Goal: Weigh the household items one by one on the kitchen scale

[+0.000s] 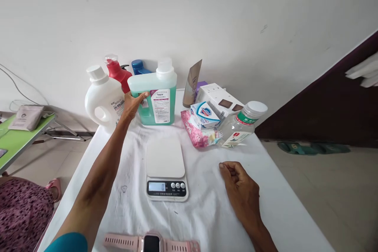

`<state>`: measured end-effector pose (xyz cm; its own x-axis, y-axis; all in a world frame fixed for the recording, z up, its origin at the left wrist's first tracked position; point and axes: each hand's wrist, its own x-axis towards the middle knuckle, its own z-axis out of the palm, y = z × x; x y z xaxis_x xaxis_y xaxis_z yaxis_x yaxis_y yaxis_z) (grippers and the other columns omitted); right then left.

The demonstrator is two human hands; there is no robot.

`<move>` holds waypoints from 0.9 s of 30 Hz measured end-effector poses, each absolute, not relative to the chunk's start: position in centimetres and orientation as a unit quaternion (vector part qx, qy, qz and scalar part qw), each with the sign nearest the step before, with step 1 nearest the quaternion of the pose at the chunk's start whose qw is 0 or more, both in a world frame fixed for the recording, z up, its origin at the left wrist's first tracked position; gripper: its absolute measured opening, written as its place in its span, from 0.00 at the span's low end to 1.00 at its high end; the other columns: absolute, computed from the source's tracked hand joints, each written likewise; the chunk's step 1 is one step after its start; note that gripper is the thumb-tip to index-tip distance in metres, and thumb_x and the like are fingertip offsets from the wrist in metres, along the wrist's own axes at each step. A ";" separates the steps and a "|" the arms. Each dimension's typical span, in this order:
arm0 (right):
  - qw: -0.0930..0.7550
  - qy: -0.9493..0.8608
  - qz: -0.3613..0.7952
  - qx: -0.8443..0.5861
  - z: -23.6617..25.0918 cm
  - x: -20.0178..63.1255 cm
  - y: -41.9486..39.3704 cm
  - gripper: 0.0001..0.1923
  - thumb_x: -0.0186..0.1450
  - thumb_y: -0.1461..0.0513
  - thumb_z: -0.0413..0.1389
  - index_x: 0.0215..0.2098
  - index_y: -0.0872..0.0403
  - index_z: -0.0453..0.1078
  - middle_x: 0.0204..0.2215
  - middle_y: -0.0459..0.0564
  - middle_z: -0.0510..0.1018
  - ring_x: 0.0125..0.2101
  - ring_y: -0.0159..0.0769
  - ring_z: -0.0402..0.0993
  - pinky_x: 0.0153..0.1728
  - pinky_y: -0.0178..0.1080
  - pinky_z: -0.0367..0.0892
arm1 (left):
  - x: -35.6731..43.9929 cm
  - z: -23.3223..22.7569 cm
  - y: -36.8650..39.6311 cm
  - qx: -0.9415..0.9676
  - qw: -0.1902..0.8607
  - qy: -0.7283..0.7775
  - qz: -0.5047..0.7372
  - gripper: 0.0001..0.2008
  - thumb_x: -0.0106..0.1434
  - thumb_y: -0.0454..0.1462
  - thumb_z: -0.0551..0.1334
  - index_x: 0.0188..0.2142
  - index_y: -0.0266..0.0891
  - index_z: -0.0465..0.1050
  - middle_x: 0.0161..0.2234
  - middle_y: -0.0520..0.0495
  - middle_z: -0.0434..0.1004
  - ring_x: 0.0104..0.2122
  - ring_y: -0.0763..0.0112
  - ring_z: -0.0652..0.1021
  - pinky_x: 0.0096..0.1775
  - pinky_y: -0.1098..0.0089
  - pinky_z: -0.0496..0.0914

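"At the wall side of the cloth-covered table (203, 220), what is being held?"

"Green jug (162, 104), capped, roughly upright. It is grasped at the handle by the left hand (133, 104), the thumb laid over the front, beside the label. Whether its full weight is borne by the cloth cannot be told."

"How closely is it hemmed in?"

"Tightly on the left: a white bottle (102, 90) is set just past the hand, and behind are seen a red pump bottle (119, 75) and a blue bottle (139, 67). On the right, a little room is left before the brown tube (191, 82) and the pink packet (193, 134)."

"And toward the near edge?"

"A strip of cloth, then the kitchen scale (165, 157), its display (157, 186) lit at 0. Nearer, a smartwatch (151, 242) is laid with straps outstretched; the table's near edge is cut off by the view."

"Right hand (240, 189)?"

"Released, fingers half curled. It is held between scale and right edge, with a good width of cloth on the scale side. Farther back, a clear bottle (240, 126) is placed near that edge. Contact with the cloth cannot be judged."
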<state>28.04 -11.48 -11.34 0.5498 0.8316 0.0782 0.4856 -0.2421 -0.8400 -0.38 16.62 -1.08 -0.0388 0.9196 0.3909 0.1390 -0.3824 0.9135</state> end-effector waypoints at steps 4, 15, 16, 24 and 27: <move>0.437 -0.429 0.194 -0.767 -11.1 27.9 -11.5 0.20 0.65 0.42 0.54 0.33 0.49 0.73 0.25 0.47 0.78 0.23 0.39 0.71 0.32 0.41 0.69 | 0.9 -1.0 14.5 0.569 0.341 0.423 0.617 0.25 0.48 0.47 0.76 0.18 0.41 0.61 0.17 0.58 0.59 0.18 0.79 0.62 0.22 0.73 0.63; 0.448 -0.428 0.198 -0.760 -11.2 27.7 -11.3 0.20 0.66 0.44 0.54 0.32 0.50 0.71 0.24 0.46 0.77 0.22 0.36 0.68 0.30 0.39 0.66 | -0.2 4.7 9.1 0.586 0.231 0.424 0.651 0.19 0.43 0.41 0.77 0.21 0.40 0.66 0.20 0.56 0.65 0.20 0.78 0.67 0.20 0.74 0.65; 0.448 -0.429 0.200 -0.759 -11.2 27.7 -11.3 0.20 0.66 0.44 0.54 0.32 0.50 0.71 0.24 0.46 0.77 0.22 0.36 0.68 0.29 0.39 0.66 | -0.7 5.1 8.4 0.579 0.240 0.415 0.660 0.20 0.43 0.40 0.77 0.20 0.40 0.65 0.19 0.57 0.63 0.19 0.79 0.65 0.19 0.75 0.63; 0.455 -0.431 0.202 -0.753 -11.2 27.6 -11.4 0.19 0.64 0.44 0.55 0.32 0.50 0.71 0.26 0.47 0.78 0.23 0.37 0.69 0.32 0.41 0.66 | -2.1 4.9 1.7 0.541 0.311 0.406 0.668 0.15 0.42 0.39 0.74 0.17 0.38 0.67 0.15 0.60 0.59 0.15 0.83 0.57 0.17 0.76 0.54; 0.460 -0.428 0.206 -0.750 -11.3 27.4 -11.3 0.18 0.63 0.44 0.55 0.32 0.50 0.70 0.26 0.48 0.78 0.24 0.38 0.69 0.32 0.41 0.65 | -1.8 4.1 0.1 0.546 0.342 0.401 0.651 0.15 0.43 0.40 0.74 0.17 0.38 0.69 0.15 0.60 0.59 0.15 0.82 0.59 0.18 0.75 0.57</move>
<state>27.42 -11.34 -11.27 0.5480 0.8321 0.0852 0.4524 -0.2092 -0.8669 -1.82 0.10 4.07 -0.1691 0.8832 0.4374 -0.0076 -0.4449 0.8955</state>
